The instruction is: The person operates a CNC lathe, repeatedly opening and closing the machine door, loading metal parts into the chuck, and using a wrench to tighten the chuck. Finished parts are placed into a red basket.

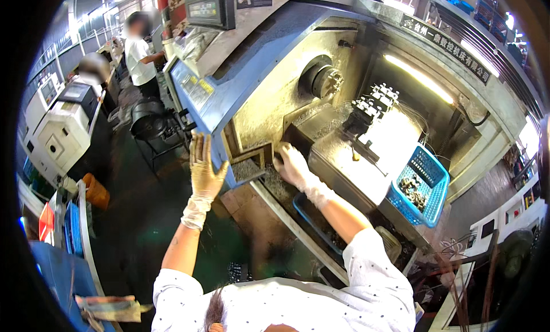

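My left hand (pixel 205 167), in a thin see-through glove, is open with its fingers stretched upward. It lies at the lower edge of the machine's blue door (pixel 220 111), and I cannot tell if it presses on it. My right hand (pixel 294 168), gloved too, has its fingers curled beside a small metal frame (pixel 261 155) at the front of the lathe. What those fingers hold, if anything, is hidden. Deeper inside the lathe are a round chuck (pixel 322 80) and a tool block (pixel 372 109). Metal chips lie below the chuck.
A blue plastic basket (pixel 433 186) with small metal parts stands at the right of the machine bed. A black round stool (pixel 148 119) is at the left. Beyond it a person (pixel 140 63) stands by other machines. An orange bucket (pixel 96 191) sits farther left.
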A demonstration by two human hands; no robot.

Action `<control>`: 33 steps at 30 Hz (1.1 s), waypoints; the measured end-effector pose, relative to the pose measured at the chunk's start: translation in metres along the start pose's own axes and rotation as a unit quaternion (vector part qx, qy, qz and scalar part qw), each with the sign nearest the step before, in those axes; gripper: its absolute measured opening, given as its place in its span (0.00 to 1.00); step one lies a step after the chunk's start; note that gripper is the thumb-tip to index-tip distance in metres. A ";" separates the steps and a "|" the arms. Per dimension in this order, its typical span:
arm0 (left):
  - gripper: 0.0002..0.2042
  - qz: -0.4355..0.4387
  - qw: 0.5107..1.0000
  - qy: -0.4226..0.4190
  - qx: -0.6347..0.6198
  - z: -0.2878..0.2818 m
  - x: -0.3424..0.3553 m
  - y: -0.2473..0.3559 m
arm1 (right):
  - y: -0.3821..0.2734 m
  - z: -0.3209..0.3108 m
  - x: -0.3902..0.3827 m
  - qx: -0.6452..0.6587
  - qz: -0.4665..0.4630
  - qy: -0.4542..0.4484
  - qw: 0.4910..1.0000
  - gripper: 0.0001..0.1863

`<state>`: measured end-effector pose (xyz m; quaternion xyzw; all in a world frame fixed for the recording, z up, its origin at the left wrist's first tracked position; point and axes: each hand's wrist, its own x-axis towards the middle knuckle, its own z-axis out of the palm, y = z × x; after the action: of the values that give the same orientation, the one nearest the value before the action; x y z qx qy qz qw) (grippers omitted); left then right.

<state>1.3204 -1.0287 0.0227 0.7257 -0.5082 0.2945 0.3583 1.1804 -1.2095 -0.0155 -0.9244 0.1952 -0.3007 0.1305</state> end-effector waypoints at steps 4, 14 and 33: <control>0.29 0.020 0.993 0.074 -0.089 0.053 0.024 -0.045 | 0.059 0.010 0.094 -0.128 0.122 -0.058 0.983 0.13; 0.25 0.066 0.985 0.127 -0.095 0.072 0.001 -0.052 | 0.203 -0.061 0.194 -0.440 0.084 0.123 0.886 0.16; 0.26 0.030 0.990 0.124 -0.057 0.070 -0.008 -0.058 | 0.215 -0.006 0.194 -0.018 0.159 0.546 0.822 0.26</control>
<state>1.3771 -1.0686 -0.0359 0.6466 -0.4970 0.3632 0.4505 1.2600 -1.4868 0.0094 -0.5669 0.3843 -0.7280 0.0315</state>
